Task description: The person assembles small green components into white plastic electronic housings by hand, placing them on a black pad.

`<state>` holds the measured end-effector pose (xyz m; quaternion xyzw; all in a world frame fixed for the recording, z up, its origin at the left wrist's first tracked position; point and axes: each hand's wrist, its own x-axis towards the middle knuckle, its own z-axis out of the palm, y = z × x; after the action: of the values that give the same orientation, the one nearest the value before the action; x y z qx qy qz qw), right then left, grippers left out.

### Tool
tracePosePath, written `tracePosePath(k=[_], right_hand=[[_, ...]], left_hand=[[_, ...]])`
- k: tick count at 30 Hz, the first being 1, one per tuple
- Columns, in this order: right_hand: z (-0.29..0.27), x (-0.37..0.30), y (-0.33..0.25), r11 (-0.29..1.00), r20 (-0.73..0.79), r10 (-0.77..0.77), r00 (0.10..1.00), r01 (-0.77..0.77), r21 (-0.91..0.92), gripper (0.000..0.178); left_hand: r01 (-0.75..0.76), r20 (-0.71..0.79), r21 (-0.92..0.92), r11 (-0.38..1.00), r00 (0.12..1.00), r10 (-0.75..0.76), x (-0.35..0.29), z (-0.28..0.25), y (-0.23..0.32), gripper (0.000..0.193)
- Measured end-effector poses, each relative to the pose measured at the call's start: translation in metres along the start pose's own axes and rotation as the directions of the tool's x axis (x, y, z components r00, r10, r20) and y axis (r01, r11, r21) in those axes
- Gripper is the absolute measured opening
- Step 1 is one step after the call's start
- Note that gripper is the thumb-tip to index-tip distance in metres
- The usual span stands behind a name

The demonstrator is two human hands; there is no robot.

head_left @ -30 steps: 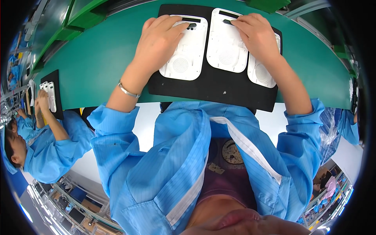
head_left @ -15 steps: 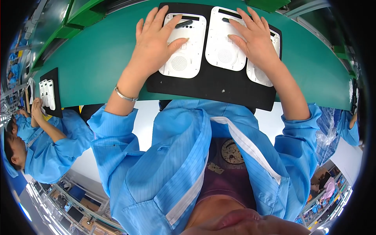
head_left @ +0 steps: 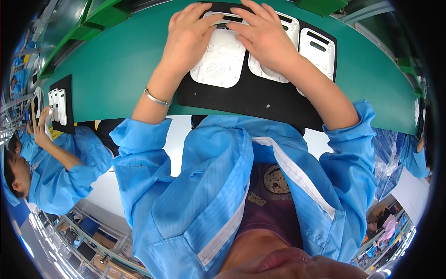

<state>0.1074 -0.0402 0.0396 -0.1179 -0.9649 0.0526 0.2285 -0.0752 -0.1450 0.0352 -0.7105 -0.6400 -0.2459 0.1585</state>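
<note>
Three white plastic housings with perforated round speaker grilles lie on a black mat. Over the upper left corner of the left housing point(head_left: 223, 58) is my left hand point(head_left: 188, 39), its index finger and thumb apart near the top slot. From the right, my right hand point(head_left: 267, 39) reaches across the middle housing point(head_left: 290, 30), fingers spread, their tips at the left housing's upper edge. Between the fingertips a dark strip partly shows; I cannot tell whether it is pinched. Clear of both hands, the right housing point(head_left: 320, 51) has a dark slotted piece near its top, and my forearm overlaps its lower part.
The black mat point(head_left: 218, 100) rests on a green tabletop point(head_left: 116, 60). At the left, a co-worker in blue point(head_left: 69, 172) sits by another dark mat bearing several white parts point(head_left: 58, 107). Green metal brackets point(head_left: 109, 21) stand along the far edge.
My right hand has moved left from the middle housing to the top of the left one, uncovering much of the right housing. My left hand has shifted slightly, its fingers nearer the left housing's slot.
</note>
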Motion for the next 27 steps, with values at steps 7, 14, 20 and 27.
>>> tracePosePath(k=[7,14,20,27], right_hand=[[0.012,0.022,0.023,0.983,0.490,0.026,0.871,-0.111,0.145,0.038],[0.024,0.012,0.015,0.981,-0.054,-0.116,0.992,0.105,-0.164,0.019],[0.024,0.009,0.009,0.984,-0.058,-0.108,0.992,0.098,-0.149,0.018],[0.020,0.002,0.004,0.976,-0.015,-0.108,0.994,0.103,-0.194,0.019]], left_hand=[[0.506,0.185,-0.345,0.791,0.863,-0.471,-0.008,0.000,0.013,0.030],[0.503,0.190,-0.314,0.805,0.864,-0.466,-0.014,0.000,0.019,0.034],[0.470,0.184,-0.267,0.841,0.882,-0.435,-0.016,0.000,0.020,0.028],[0.222,0.037,-0.149,0.964,0.975,-0.219,-0.019,0.001,0.022,0.030]])
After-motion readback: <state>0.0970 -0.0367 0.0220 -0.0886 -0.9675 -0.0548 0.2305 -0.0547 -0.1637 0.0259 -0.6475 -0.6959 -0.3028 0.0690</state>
